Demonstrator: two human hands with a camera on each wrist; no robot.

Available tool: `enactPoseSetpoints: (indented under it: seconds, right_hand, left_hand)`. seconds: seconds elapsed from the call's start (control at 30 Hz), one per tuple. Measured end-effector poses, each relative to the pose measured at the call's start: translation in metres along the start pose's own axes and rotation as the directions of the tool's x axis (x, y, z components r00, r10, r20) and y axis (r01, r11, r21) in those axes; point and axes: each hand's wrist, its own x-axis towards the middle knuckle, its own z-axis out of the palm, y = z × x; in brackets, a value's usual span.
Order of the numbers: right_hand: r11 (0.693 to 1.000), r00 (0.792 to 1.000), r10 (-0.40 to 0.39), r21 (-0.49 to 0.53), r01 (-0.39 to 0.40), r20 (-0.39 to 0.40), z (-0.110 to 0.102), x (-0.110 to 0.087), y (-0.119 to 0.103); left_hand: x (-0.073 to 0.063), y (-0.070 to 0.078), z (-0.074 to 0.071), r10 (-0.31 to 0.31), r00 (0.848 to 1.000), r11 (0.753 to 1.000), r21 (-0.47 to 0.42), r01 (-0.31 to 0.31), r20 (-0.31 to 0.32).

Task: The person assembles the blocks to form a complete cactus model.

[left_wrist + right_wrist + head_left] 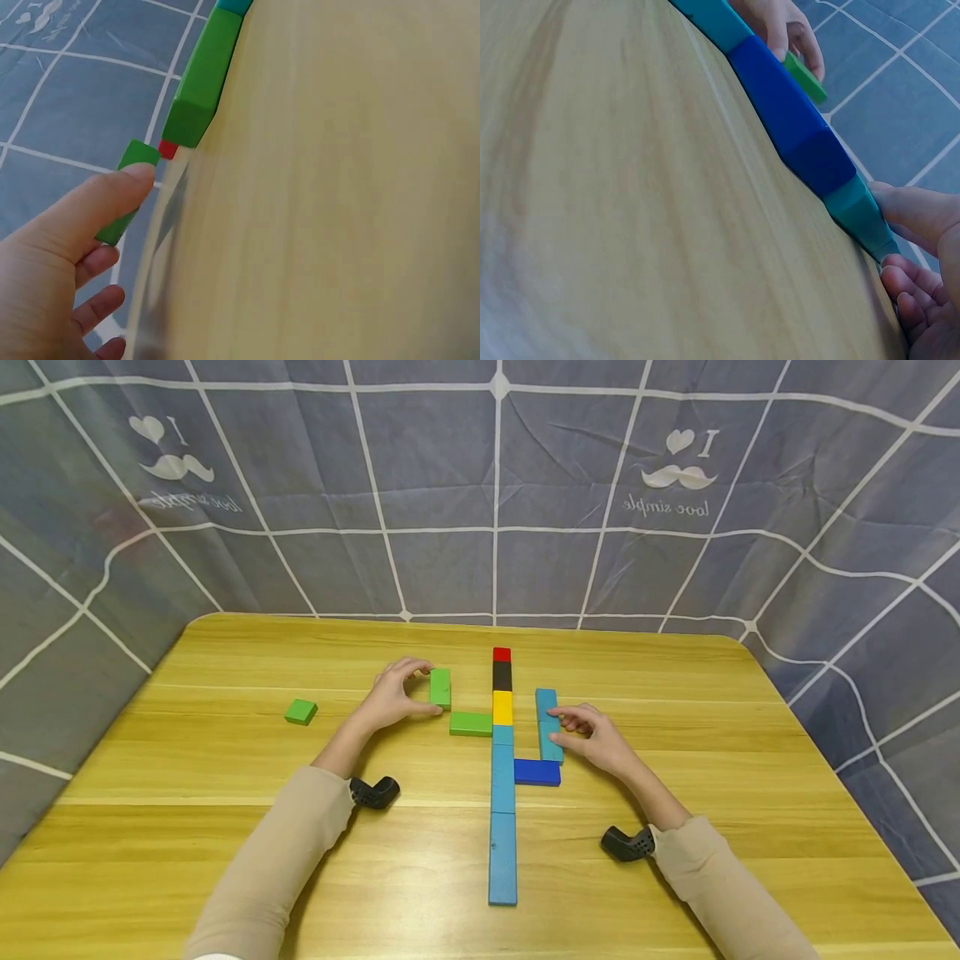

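My left hand (392, 695) pinches a green block (440, 688) end to end between thumb and fingers. Just below and to the right lies another green block (471, 724), its end against a column of coloured blocks. The right hand (592, 739) has its thumb and index fingertips on two light-blue blocks (547, 703) lined up end to end, the other fingers curled; I cannot tell whether it pinches them. Below these, a dark-blue block (537, 772) runs across to the column. In the right wrist view, thumb and fingertips are at the light-blue block (859, 214).
The column runs from a red block (502, 654) through black (502, 676) and yellow (502, 707) to light-blue blocks (503, 860) at the near end. A separate green block (301, 712) lies at left. Grey checked cloth (442, 468) hangs behind the wooden table (420, 877).
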Motion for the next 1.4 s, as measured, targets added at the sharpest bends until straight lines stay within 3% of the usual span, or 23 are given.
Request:
enactPoseSetpoints:
  seconds: [0.27,0.57,0.87,1.13,1.4]
  right_hand:
    - [1.0,1.0,-0.011,-0.003,0.011,-0.007,0.001,-0.001,-0.001]
    - [1.0,1.0,-0.024,-0.01,0.024,-0.014,0.002,-0.002,-0.001]
    - [1.0,1.0,-0.028,0.014,0.028,-0.011,0.0,-0.007,-0.03]
    - [0.999,0.999,-0.033,-0.019,0.033,-0.004,0.001,-0.001,-0.002]
    - [1.0,1.0,-0.024,-0.006,0.024,-0.01,0.001,0.0,0.0]
  left_hand:
    - [0.008,-0.002,0.013,-0.002,1.0,1.0,0.031,0.002,0.006]
    - [0.009,-0.001,0.017,-0.03,0.999,0.996,0.089,0.026,0.044]
    - [0.007,0.0,0.014,-0.047,0.995,0.995,0.087,0.04,0.088]
    - [0.008,0.0,0.01,-0.08,0.989,0.997,0.002,0.081,0.126]
    - [0.007,0.001,0.011,-0.039,0.992,0.999,-0.007,0.04,0.12]
